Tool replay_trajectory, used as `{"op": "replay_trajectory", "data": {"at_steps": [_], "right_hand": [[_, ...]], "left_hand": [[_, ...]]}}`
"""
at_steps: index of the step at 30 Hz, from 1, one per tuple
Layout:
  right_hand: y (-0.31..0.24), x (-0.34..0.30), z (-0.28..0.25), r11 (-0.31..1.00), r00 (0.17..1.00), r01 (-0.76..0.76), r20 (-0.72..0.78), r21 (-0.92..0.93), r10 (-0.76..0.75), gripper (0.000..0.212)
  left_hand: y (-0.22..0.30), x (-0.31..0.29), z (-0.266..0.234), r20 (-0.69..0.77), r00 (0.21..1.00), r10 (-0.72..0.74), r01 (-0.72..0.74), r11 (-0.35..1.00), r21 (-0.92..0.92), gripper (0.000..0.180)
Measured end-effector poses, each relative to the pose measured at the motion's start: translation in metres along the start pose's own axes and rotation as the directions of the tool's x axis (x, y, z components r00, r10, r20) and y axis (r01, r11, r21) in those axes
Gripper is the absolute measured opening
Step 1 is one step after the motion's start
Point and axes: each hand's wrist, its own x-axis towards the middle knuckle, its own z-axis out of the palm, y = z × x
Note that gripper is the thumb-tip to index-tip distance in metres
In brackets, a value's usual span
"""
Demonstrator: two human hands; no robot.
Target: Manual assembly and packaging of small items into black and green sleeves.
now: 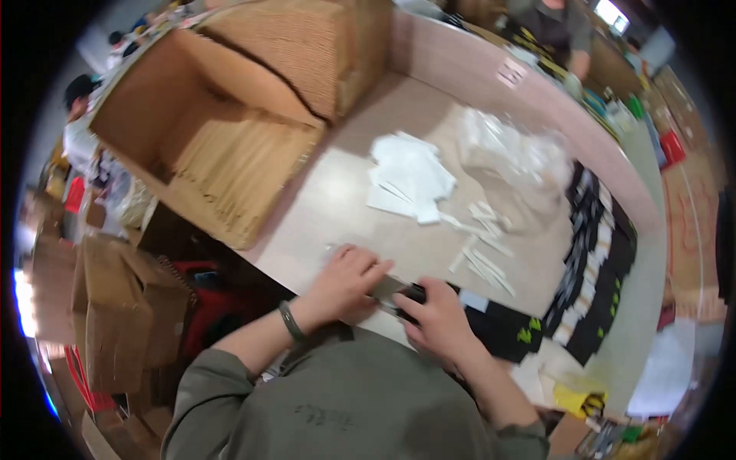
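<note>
My left hand [346, 280] and my right hand [439, 315] meet at the near edge of the beige table [337, 199]. Together they hold a small flat packet [392, 292], grey and black, pinched between the fingers of both hands. A dark bracelet sits on my left wrist. Just right of my right hand lies a black folded item with green marks [510, 331]. Loose white paper strips [484, 257] are scattered on the table beyond the hands.
A pile of white folded papers [409, 178] and clear plastic bags [512, 157] lie farther back. A long row of black items with white cards [594, 280] runs along the right. Large open cardboard boxes [230, 115] stand at the left. Another person stands behind the far partition.
</note>
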Motion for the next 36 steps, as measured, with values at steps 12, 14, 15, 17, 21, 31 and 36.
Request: {"op": "replay_trajectory", "data": {"at_steps": [12,14,15,17,21,31,36], "right_hand": [[0.052,-0.044,-0.046,0.833,0.868,-0.488,0.248,0.261,0.431,0.043],[0.054,-0.033,-0.024,0.962,0.994,0.014,0.112,-0.272,0.017,0.034],[0.051,-0.035,-0.024,0.943,0.998,0.001,0.057,-0.334,0.019,0.032],[0.019,-0.031,-0.039,0.951,0.958,-0.287,-0.019,-0.120,0.286,0.033],[0.019,-0.020,-0.019,0.720,0.693,-0.669,0.195,-0.187,0.694,0.034],[0.009,0.004,0.005,0.705,0.717,-0.697,0.160,0.133,0.679,0.023],[0.095,-0.010,-0.025,0.759,0.746,-0.651,-0.192,-0.006,0.638,0.020]], "left_hand": [[0.057,0.034,0.024,0.461,0.877,0.136,0.333,0.520,-0.787,0.044],[0.066,0.042,0.026,0.504,0.842,0.194,0.294,0.618,-0.730,0.040],[0.063,0.045,0.020,0.546,0.818,0.182,0.330,0.629,-0.704,0.038],[0.043,0.037,0.006,0.661,0.732,-0.166,0.584,0.652,-0.482,0.034],[0.015,0.009,0.022,0.186,0.892,-0.412,0.449,0.851,-0.272,0.050],[0.000,0.024,-0.012,0.482,0.876,-0.002,0.142,0.957,-0.254,0.073],[-0.085,0.017,-0.067,-0.123,0.973,-0.194,0.196,0.981,0.004,0.048]]}}
